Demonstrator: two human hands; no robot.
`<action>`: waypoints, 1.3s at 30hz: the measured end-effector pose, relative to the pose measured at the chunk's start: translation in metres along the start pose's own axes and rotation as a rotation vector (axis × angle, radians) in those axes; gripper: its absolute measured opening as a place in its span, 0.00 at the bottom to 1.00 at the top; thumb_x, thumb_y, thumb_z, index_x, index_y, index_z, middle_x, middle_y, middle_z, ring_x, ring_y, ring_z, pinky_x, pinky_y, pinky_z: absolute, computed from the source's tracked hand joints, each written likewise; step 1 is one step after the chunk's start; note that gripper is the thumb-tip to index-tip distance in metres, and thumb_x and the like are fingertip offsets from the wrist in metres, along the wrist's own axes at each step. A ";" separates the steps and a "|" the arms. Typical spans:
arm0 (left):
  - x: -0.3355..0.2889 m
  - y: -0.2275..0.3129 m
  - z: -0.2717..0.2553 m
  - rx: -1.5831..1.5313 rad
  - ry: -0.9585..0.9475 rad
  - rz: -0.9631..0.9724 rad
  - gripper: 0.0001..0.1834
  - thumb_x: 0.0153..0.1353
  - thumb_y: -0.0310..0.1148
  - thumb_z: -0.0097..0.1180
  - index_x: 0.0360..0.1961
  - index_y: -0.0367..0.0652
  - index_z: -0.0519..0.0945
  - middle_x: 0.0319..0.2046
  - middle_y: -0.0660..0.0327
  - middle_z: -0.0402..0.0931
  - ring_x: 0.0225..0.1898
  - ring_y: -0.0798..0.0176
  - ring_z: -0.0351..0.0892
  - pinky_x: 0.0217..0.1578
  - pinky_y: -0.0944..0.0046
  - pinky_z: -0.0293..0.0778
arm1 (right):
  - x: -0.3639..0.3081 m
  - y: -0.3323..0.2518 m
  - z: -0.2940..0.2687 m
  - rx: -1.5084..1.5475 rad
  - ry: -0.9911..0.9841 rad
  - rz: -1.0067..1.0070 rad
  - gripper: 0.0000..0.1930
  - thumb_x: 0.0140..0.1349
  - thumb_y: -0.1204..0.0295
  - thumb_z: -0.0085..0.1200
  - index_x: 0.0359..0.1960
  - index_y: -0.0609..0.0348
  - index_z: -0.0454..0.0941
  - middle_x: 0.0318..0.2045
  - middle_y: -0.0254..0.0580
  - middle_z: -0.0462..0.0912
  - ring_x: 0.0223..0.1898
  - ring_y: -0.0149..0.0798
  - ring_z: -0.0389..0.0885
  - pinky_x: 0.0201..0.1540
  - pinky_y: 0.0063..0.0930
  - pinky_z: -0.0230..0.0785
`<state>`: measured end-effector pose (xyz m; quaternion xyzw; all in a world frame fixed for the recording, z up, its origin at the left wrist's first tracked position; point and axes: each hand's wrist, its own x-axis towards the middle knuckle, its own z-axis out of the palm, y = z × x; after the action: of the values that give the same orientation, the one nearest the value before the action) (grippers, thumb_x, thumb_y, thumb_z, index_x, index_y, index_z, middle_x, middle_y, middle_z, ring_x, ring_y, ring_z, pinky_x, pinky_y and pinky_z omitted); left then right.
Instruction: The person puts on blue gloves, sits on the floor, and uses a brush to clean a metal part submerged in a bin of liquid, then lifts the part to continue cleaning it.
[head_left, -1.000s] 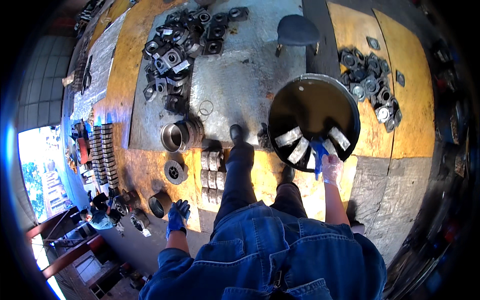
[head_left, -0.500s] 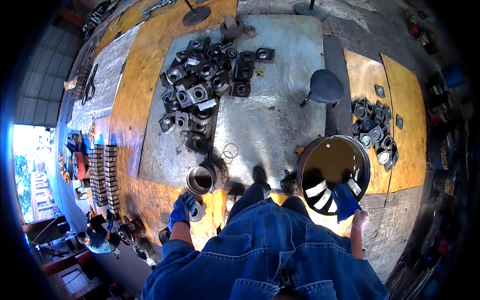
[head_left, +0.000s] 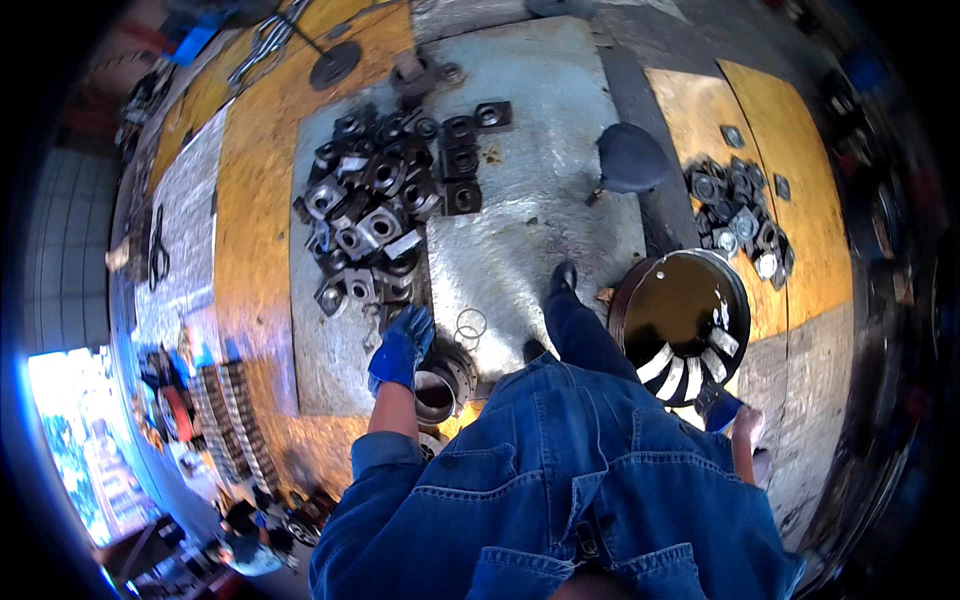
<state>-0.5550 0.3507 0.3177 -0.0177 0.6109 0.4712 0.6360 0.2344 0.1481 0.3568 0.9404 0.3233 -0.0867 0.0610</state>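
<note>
My left hand (head_left: 400, 350) wears a blue glove, and its stretched fingers reach over the near end of a heap of dark metal blocks with round holes (head_left: 375, 205). It appears to hold nothing. Just below it stands a short hollow metal cylinder (head_left: 435, 395) with a flanged end. My right hand (head_left: 747, 424) looks bare or thinly covered, and it grips what looks like a blue glove (head_left: 722, 413) hanging limp beside a round drum (head_left: 617, 330). Brown liquid fills the drum, and several pale curved pieces (head_left: 672, 380) lie along its near side.
Two thin rings (head_left: 471, 323) lie on the metal floor plate (head_left: 520, 110). Ahead stands a round dark stool (head_left: 633, 158). More metal parts (head_left: 740, 210) are heaped to the right. Stacked blocks (head_left: 235, 420) stand at left, near another person (head_left: 250, 545).
My left hand has moved forward from beside the cylinder to the heap's near end. One leg has stepped forward. The limp blue glove has swung back out of the drum's mouth toward its rim.
</note>
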 end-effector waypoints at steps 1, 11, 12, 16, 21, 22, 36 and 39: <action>0.018 0.007 0.009 -0.020 -0.002 -0.013 0.26 0.76 0.45 0.55 0.72 0.53 0.73 0.69 0.56 0.77 0.67 0.49 0.79 0.63 0.51 0.75 | 0.002 -0.005 0.000 0.015 -0.017 0.004 0.22 0.60 0.59 0.54 0.33 0.72 0.86 0.33 0.71 0.85 0.38 0.65 0.88 0.44 0.56 0.77; 0.160 0.073 0.196 0.191 -0.314 -0.155 0.21 0.66 0.38 0.58 0.60 0.53 0.83 0.65 0.54 0.81 0.61 0.47 0.85 0.53 0.51 0.80 | 0.038 -0.113 0.019 0.235 0.122 0.139 0.21 0.61 0.55 0.55 0.38 0.64 0.85 0.37 0.65 0.87 0.44 0.65 0.86 0.51 0.54 0.77; 0.185 0.098 0.197 0.136 -0.631 -0.196 0.22 0.64 0.37 0.58 0.59 0.52 0.84 0.64 0.52 0.82 0.60 0.46 0.85 0.53 0.51 0.80 | 0.044 -0.137 0.026 0.291 0.084 0.186 0.21 0.61 0.55 0.55 0.39 0.63 0.85 0.36 0.64 0.87 0.42 0.64 0.87 0.50 0.53 0.77; 0.226 0.103 0.311 0.013 -1.115 -0.454 0.22 0.61 0.37 0.61 0.57 0.48 0.84 0.62 0.51 0.83 0.60 0.46 0.84 0.55 0.51 0.81 | 0.049 -0.185 0.007 0.477 0.121 0.346 0.18 0.62 0.56 0.56 0.36 0.61 0.83 0.30 0.57 0.86 0.36 0.57 0.87 0.45 0.50 0.77; 0.179 0.068 0.492 0.642 -0.603 -0.365 0.21 0.72 0.45 0.59 0.61 0.52 0.84 0.62 0.56 0.84 0.60 0.50 0.85 0.57 0.47 0.82 | 0.052 -0.226 -0.056 0.723 0.176 0.418 0.16 0.65 0.60 0.60 0.40 0.62 0.84 0.34 0.56 0.87 0.39 0.56 0.87 0.49 0.47 0.77; 0.174 0.055 0.528 0.684 -0.673 -0.431 0.20 0.74 0.48 0.57 0.61 0.52 0.84 0.61 0.56 0.84 0.59 0.51 0.85 0.57 0.47 0.82 | 0.055 -0.229 -0.053 0.803 0.278 0.386 0.15 0.65 0.61 0.63 0.41 0.63 0.84 0.33 0.54 0.87 0.38 0.54 0.87 0.47 0.45 0.78; 0.037 -0.215 0.736 1.340 -0.994 -1.281 0.41 0.66 0.72 0.56 0.67 0.55 0.72 0.66 0.58 0.72 0.63 0.42 0.74 0.65 0.33 0.74 | 0.044 -0.305 -0.308 0.989 0.444 0.370 0.08 0.62 0.73 0.67 0.39 0.60 0.81 0.28 0.43 0.82 0.29 0.39 0.83 0.38 0.34 0.76; 0.009 -0.246 0.743 1.223 -0.830 -1.568 0.40 0.66 0.73 0.54 0.65 0.53 0.75 0.64 0.57 0.75 0.64 0.42 0.74 0.67 0.32 0.71 | 0.049 -0.314 -0.315 0.935 0.482 0.472 0.09 0.61 0.74 0.69 0.39 0.60 0.82 0.30 0.39 0.82 0.33 0.35 0.82 0.40 0.30 0.76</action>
<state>0.1614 0.6633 0.3627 0.0779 0.2977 -0.4839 0.8193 0.1178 0.4771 0.6368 0.9071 0.0369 0.0123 -0.4191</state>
